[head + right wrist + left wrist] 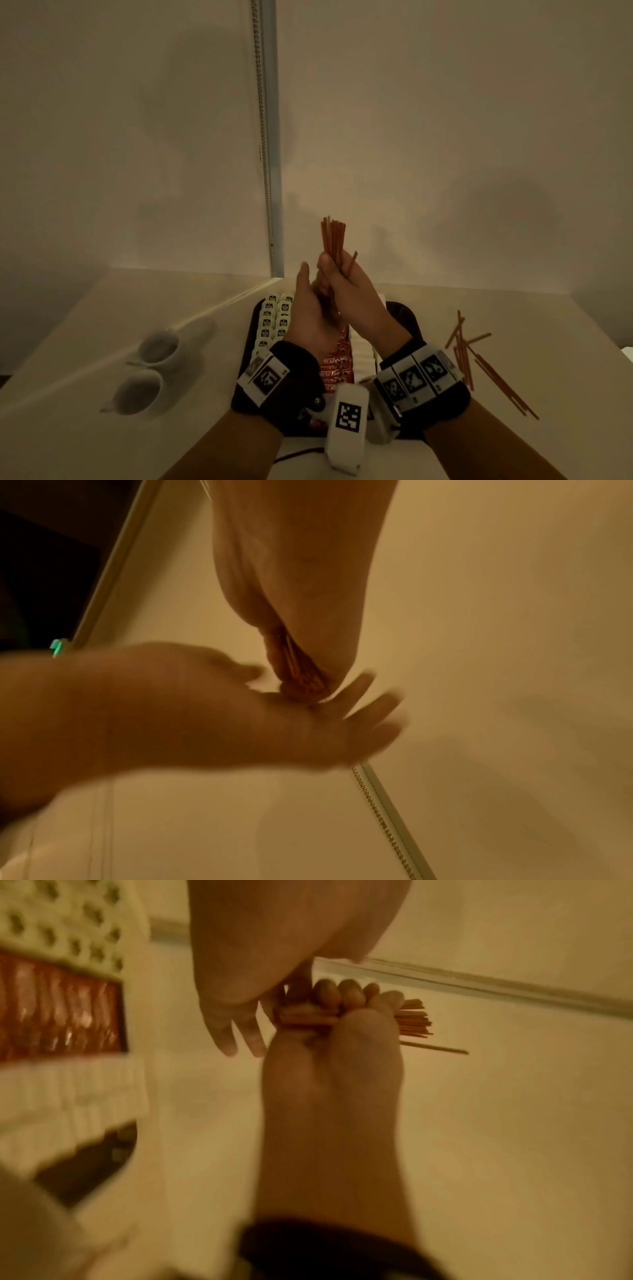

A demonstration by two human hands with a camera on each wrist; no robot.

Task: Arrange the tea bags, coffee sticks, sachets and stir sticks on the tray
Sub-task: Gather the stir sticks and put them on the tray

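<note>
Squaring up a bundle of stir sticks point(333, 240): right hand point(349, 284) has its fingers point(346, 991) curled tight round the bundle, held upright above the tray point(409, 317), one stick poking out askew on the right. Left hand point(310, 308) is flat, fingers point(359, 688) straight and spread, palm butted against the lower ends of the sticks; holds nothing itself.

Step in hand, by my read: tapping the ends level before laying the bundle down. Most of the task looks done. Tea bags point(274, 318) sit in two rows at the tray's left, red coffee sticks point(337, 363) in the middle, white sachets point(364, 356) right of them. A dark bare strip shows at the tray's right edge; likely slot for the sticks.

Next move calls for lowering the bundle into that strip without fanning it out, then collecting the loose stir sticks point(479, 359) scattered on the worktop point(102, 301) right of the tray.

Around: two white cups point(150, 370) well apart to the left. In the way: the packed sachet row just beside the free strip could get knocked, and the askew stick may slip out.
</note>
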